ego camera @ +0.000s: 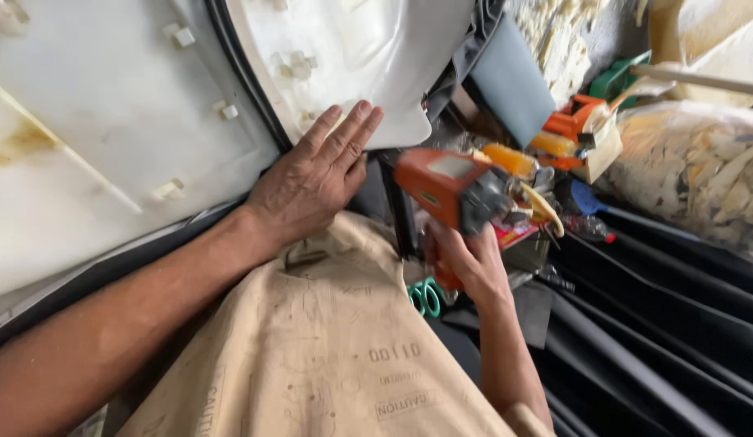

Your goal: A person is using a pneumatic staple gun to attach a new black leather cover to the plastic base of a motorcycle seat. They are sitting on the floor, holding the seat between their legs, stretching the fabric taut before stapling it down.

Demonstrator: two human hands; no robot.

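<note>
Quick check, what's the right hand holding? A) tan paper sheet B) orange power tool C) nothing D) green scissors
B: the right hand wraps the handle of the orange power tool, while the left hand lies flat on the white panel.

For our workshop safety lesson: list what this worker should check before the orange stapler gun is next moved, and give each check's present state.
1. Right hand grips orange stapler gun by its handle: ok.
2. Left hand lies flat on white plastic panel: ok.
3. Left fingers apart from gun's nose: ok.
4. Gun's tip placement: cannot tell, hidden.
5. Green-handled scissors close under right hand: not ok.
6. Tan printed sheet lies smooth: ok.
</note>
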